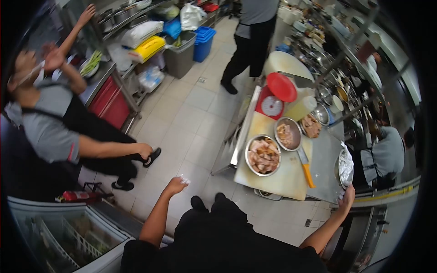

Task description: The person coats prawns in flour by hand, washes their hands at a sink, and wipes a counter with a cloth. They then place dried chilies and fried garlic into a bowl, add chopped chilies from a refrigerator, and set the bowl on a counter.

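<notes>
My left hand is held low over the floor, fingers drawn together with whitish material at their tips. I cannot make out whether that is a small thing or a coating. At the table's right end my right hand grips the near rim of a metal bowl, its fingertips also whitish. Crumpled foil lies over that bowl and hides the contents. Left of it, an orange-handled knife rests on a cutting board, beside two metal bowls of sliced meat.
A red scale, a plastic container and more meat are farther back. One co-worker stands at left, another ahead, others beyond the shelving. A glass-topped freezer is at lower left, bins behind.
</notes>
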Motion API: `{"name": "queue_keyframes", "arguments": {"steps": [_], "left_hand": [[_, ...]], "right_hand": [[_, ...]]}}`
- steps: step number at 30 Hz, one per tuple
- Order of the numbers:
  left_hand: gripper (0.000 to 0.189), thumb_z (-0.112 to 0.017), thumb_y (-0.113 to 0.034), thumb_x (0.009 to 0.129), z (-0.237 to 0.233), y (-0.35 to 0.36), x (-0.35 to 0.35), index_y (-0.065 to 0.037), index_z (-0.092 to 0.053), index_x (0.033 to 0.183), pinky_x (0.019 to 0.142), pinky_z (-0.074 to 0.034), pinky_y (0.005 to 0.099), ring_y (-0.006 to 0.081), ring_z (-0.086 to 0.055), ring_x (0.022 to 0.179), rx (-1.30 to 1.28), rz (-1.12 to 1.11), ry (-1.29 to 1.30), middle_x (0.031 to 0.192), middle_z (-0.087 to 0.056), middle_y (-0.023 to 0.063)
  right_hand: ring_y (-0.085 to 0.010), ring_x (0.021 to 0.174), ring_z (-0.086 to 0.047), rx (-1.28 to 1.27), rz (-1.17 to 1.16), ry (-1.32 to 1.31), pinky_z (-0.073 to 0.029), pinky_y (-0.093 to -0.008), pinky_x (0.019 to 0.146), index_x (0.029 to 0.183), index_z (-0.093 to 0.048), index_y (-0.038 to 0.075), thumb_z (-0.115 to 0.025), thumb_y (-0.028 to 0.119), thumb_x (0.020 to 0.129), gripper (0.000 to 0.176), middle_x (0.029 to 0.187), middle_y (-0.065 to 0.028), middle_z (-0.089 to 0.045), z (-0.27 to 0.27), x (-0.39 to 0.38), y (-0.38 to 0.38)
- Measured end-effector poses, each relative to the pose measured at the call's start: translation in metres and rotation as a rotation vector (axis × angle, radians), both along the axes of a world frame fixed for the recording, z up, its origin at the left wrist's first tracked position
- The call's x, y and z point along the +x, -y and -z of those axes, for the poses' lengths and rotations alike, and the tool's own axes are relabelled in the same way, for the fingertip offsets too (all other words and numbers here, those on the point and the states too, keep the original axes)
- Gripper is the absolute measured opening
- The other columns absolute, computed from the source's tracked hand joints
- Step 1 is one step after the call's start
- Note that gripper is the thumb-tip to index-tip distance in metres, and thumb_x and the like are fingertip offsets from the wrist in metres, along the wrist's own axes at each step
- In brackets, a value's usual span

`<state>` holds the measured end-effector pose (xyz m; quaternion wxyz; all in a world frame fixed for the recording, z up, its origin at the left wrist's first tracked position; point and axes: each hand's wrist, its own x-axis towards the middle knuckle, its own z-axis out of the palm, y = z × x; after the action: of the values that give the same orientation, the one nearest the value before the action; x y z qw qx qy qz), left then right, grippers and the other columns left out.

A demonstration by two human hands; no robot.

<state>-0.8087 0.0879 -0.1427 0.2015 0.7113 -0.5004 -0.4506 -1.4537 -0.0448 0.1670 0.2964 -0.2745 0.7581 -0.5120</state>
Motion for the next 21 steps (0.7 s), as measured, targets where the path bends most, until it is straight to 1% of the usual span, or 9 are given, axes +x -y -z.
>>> {"name": "queue_keyframes", "arguments": {"steps": [4, 5, 7, 8, 10, 12, 16, 18, 21], "left_hand": [[0.024, -0.061, -0.017, 0.081, -0.036, 0.032, -0.003, 0.004, -0.060, 0.094, 0.067, -0.046, 0.0296, 0.0158, -0.057, 0.073, 0.074, -0.053, -0.222, 0.084, -0.064, 0.0105], [0.021, -0.061, -0.014, 0.082, -0.030, 0.037, -0.002, 0.003, -0.060, 0.094, 0.066, -0.045, 0.0279, 0.0139, -0.057, 0.073, 0.075, -0.061, -0.315, 0.084, -0.063, 0.0084], [0.016, -0.060, -0.010, 0.082, -0.027, 0.051, 0.004, 0.001, -0.061, 0.094, 0.065, -0.045, 0.0255, 0.0108, -0.056, 0.073, 0.074, -0.025, -0.429, 0.083, -0.063, 0.0047], [0.014, -0.059, -0.008, 0.083, -0.027, 0.058, 0.008, 0.000, -0.061, 0.094, 0.065, -0.045, 0.0249, 0.0097, -0.056, 0.073, 0.073, 0.024, -0.453, 0.083, -0.063, 0.0032], [0.011, -0.057, -0.011, 0.086, -0.028, 0.069, 0.015, -0.002, -0.061, 0.089, 0.056, -0.043, 0.0242, 0.0094, -0.054, 0.063, 0.014, 0.038, -0.565, 0.071, -0.059, 0.0022], [0.010, -0.057, -0.010, 0.086, -0.034, 0.085, 0.031, -0.003, -0.061, 0.090, 0.057, -0.044, 0.0244, 0.0093, -0.054, 0.064, 0.037, 0.123, -0.592, 0.072, -0.059, 0.0013], [0.010, -0.057, -0.008, 0.085, -0.026, 0.121, 0.070, -0.004, -0.061, 0.093, 0.063, -0.044, 0.0237, 0.0076, -0.054, 0.071, 0.061, 0.232, -0.601, 0.077, -0.060, -0.0011], [0.011, -0.057, -0.008, 0.085, -0.032, 0.137, 0.091, -0.003, -0.061, 0.095, 0.066, -0.044, 0.0245, 0.0082, -0.055, 0.073, 0.081, 0.239, -0.623, 0.081, -0.061, 0.0002], [0.014, -0.056, -0.007, 0.086, -0.051, 0.163, 0.127, -0.001, -0.060, 0.098, 0.068, -0.044, 0.0232, 0.0084, -0.055, 0.076, 0.181, 0.252, -0.485, 0.087, -0.062, 0.0006]], "right_hand": [[-0.0076, 0.034, -0.035, -0.067, -0.196, 0.054, -0.023, -0.0229, 0.029, 0.074, -0.056, 0.009, -0.048, 0.021, 0.080, 0.016, 0.051, 0.0038, -0.043, -0.026, 0.082, -0.001], [-0.0082, 0.040, -0.043, -0.037, -0.352, 0.100, -0.030, -0.0228, 0.033, 0.078, -0.058, 0.006, -0.047, 0.018, 0.079, 0.016, 0.057, 0.0013, -0.050, -0.042, 0.110, -0.003], [-0.0094, 0.050, -0.051, -0.163, -0.328, 0.045, -0.037, -0.0226, 0.040, 0.082, -0.059, 0.003, -0.048, 0.017, 0.080, 0.018, 0.065, -0.0020, -0.056, -0.034, 0.155, 0.010], [-0.0131, 0.067, -0.057, -0.051, -0.505, 0.067, -0.045, -0.0253, 0.059, 0.091, -0.060, 0.001, -0.047, 0.020, 0.082, 0.025, 0.080, -0.0039, -0.061, -0.034, 0.156, 0.014], [-0.0126, 0.066, -0.058, -0.122, -0.496, 0.144, -0.047, -0.0264, 0.058, 0.087, -0.060, 0.002, -0.046, 0.017, 0.084, 0.021, 0.077, -0.0047, -0.061, -0.020, 0.204, 0.030], [-0.0103, 0.058, -0.056, -0.072, -0.515, 0.228, -0.046, -0.0242, 0.054, 0.075, -0.062, 0.003, -0.052, 0.009, 0.079, 0.012, 0.068, -0.0023, -0.059, -0.020, 0.257, 0.043], [-0.0106, 0.058, -0.059, -0.020, -0.695, 0.302, -0.049, -0.0242, 0.054, 0.081, -0.062, -0.001, -0.058, 0.011, 0.078, 0.013, 0.073, -0.0056, -0.063, 0.036, 0.314, 0.082], [-0.0102, 0.056, -0.058, 0.079, -0.690, 0.196, -0.048, -0.0243, 0.053, 0.082, -0.063, 0.000, -0.061, 0.010, 0.076, 0.012, 0.073, -0.0053, -0.064, 0.051, 0.350, 0.104], [-0.0051, 0.043, -0.039, 0.219, -0.687, 0.272, -0.027, -0.0230, 0.037, 0.066, -0.057, 0.004, -0.058, 0.013, 0.078, 0.015, 0.053, 0.0042, -0.048, 0.036, 0.411, 0.131]]}}
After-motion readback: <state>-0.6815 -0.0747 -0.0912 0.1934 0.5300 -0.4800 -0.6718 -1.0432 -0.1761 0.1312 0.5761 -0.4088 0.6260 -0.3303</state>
